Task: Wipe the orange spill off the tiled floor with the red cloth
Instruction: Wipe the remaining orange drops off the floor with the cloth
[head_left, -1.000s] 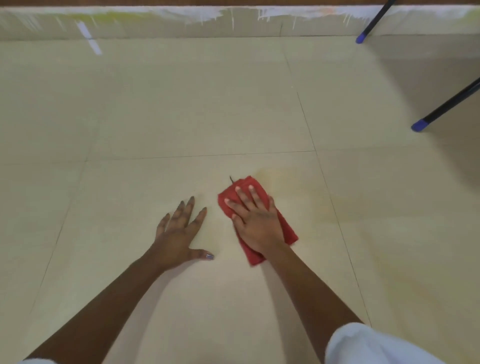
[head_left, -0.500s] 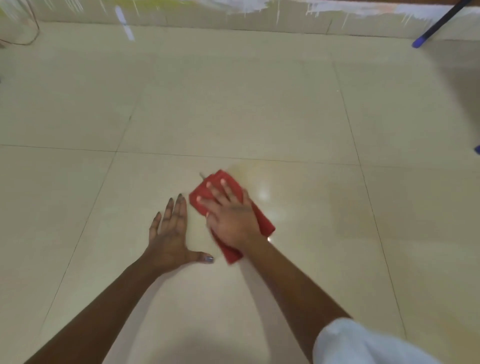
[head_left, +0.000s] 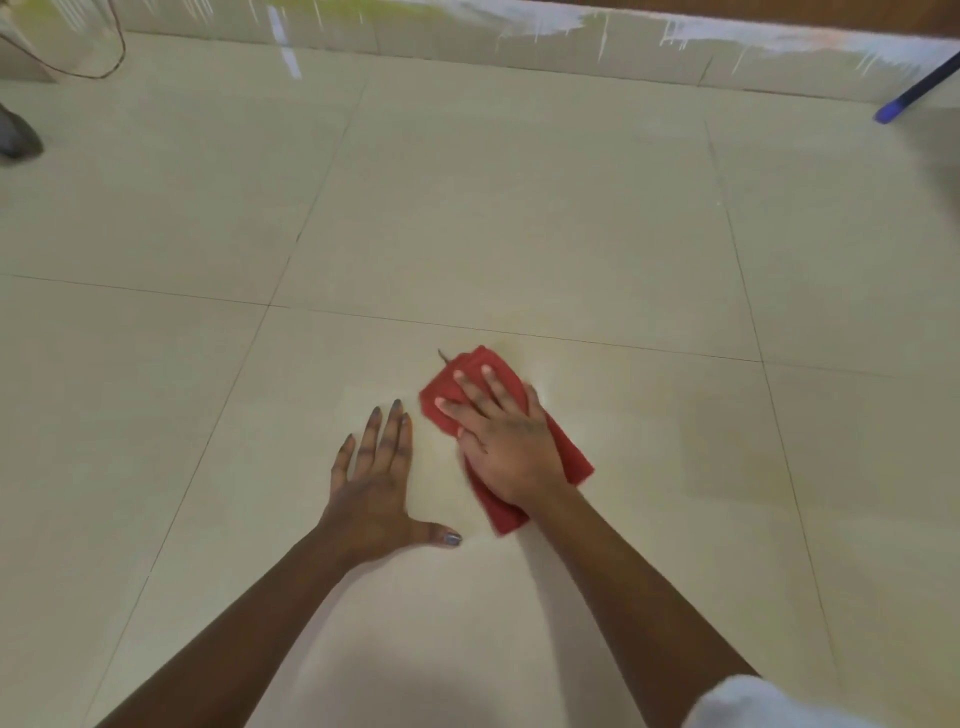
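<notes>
Right hand (head_left: 506, 447), fingers straight, grip released, presses folded cloth (head_left: 571, 460) flat on floor (head_left: 519, 208) to mop faint orange spill (head_left: 540, 358) just beyond it; left hand (head_left: 371, 483) splayed, grip released, beside cloth, likely bracing body weight.

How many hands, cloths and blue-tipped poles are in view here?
Hands: 2 (left hand, right hand)
Red cloth: 1
Blue-tipped pole: 1
Total: 4
</notes>
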